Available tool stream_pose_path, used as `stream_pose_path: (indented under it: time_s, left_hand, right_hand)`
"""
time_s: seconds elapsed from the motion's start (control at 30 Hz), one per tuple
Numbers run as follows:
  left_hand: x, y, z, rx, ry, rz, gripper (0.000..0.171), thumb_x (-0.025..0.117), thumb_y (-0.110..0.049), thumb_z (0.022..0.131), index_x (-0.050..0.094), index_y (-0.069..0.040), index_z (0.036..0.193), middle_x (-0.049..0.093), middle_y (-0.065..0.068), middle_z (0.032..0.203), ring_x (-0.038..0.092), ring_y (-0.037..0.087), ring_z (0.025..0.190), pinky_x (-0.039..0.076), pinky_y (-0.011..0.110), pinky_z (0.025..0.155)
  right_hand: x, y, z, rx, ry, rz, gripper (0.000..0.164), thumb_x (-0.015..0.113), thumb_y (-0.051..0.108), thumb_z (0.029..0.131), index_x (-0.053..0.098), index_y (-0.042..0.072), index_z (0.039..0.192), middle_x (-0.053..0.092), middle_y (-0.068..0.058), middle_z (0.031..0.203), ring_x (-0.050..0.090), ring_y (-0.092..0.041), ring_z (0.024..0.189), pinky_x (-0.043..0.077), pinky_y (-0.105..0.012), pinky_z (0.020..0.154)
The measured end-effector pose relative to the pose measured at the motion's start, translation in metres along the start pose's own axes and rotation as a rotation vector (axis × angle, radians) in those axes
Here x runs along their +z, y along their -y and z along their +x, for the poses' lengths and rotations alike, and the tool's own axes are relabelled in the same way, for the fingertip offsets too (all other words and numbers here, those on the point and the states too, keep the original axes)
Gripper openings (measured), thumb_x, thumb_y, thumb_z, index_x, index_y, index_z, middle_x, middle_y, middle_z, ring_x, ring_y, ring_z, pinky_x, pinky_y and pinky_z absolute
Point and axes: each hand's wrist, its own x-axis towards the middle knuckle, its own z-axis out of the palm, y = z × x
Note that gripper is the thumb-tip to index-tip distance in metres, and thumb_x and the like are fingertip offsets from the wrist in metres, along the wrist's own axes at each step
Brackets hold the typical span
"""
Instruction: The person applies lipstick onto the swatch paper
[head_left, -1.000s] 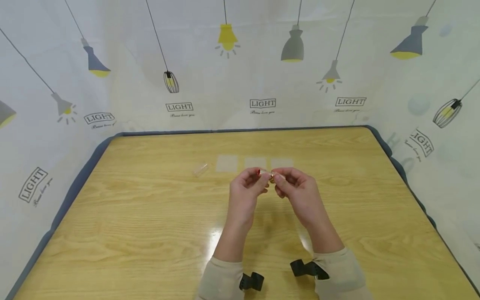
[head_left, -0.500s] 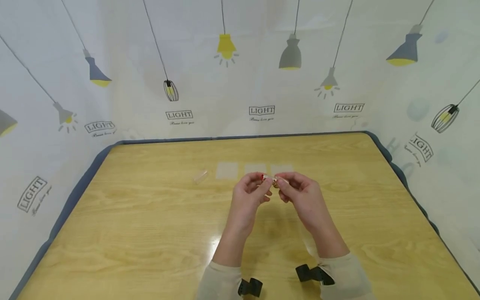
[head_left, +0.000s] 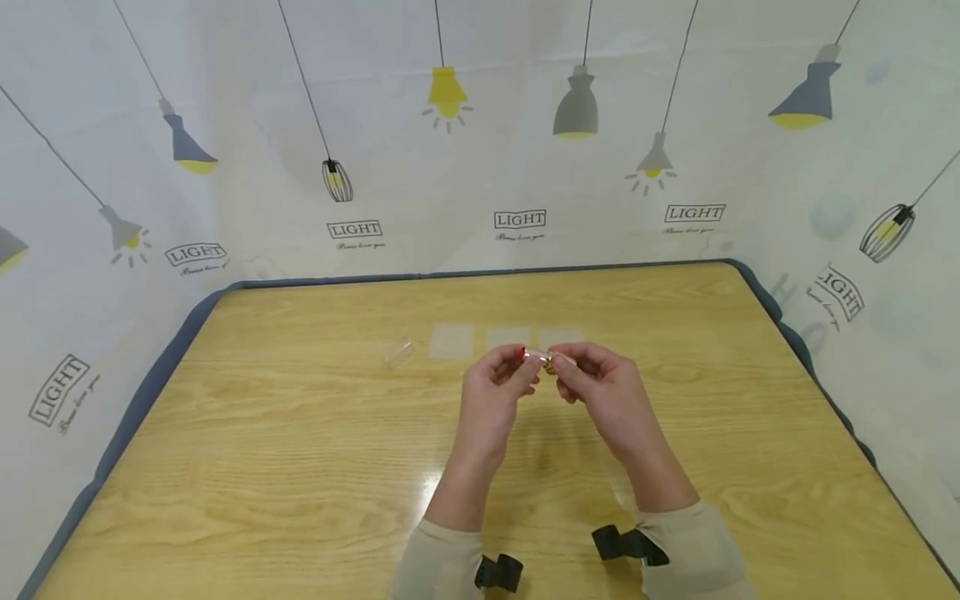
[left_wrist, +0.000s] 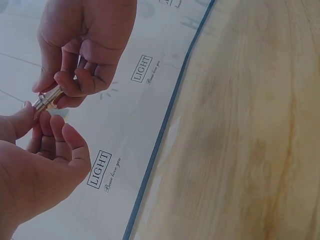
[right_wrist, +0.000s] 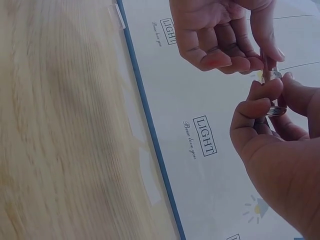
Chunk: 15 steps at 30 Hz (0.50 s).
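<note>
A slim gold lipstick (head_left: 537,357) with a red end is held between both hands above the table. My left hand (head_left: 489,400) pinches the red-tipped end between thumb and fingers. The other end is pinched by my right hand (head_left: 609,400), fingertips close beside the left ones. In the left wrist view the gold lipstick tube (left_wrist: 45,101) shows between the two thumbs and has a ringed middle. Fingers cover much of the lipstick (right_wrist: 272,74) in the right wrist view, where a shiny end shows below the right fingers.
A clear cap-like cylinder (head_left: 398,353) lies on the wooden table (head_left: 300,450), left of the hands. Pale square sheets, the leftmost one (head_left: 452,342) fully visible, lie in a row behind the hands. A lamp-printed curtain (head_left: 420,183) surrounds the table's far and side edges.
The head view has tilted, so everything sits slightly lower in it. Both hands keep hold of the lipstick, with only slight movement of the fingers.
</note>
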Motion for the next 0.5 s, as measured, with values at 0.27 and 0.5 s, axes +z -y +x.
stream_pose_path:
  time_s: [0.27, 0.5]
  left_hand:
    - [0.0000, 0.0007, 0.0014, 0.017, 0.036, 0.005, 0.030, 0.066, -0.008, 0.105, 0.064, 0.009, 0.130, 0.070, 0.011, 0.110, 0.065, 0.016, 0.093, 0.057, 0.024, 0.081]
    - [-0.0027, 0.0010, 0.0022, -0.007, 0.052, -0.032, 0.032, 0.065, -0.007, 0.105, 0.064, 0.008, 0.133, 0.068, 0.004, 0.107, 0.063, 0.013, 0.091, 0.057, 0.024, 0.079]
  right_hand:
    - [-0.0014, 0.0004, 0.0016, 0.013, 0.009, 0.004, 0.032, 0.064, 0.025, 0.109, 0.069, -0.002, 0.126, 0.068, 0.006, 0.088, 0.057, -0.011, 0.075, 0.055, -0.024, 0.072]
    - [-0.0002, -0.0002, 0.0033, 0.011, 0.013, 0.007, 0.033, 0.063, 0.024, 0.109, 0.069, -0.003, 0.126, 0.068, 0.006, 0.087, 0.058, -0.011, 0.075, 0.055, -0.023, 0.072]
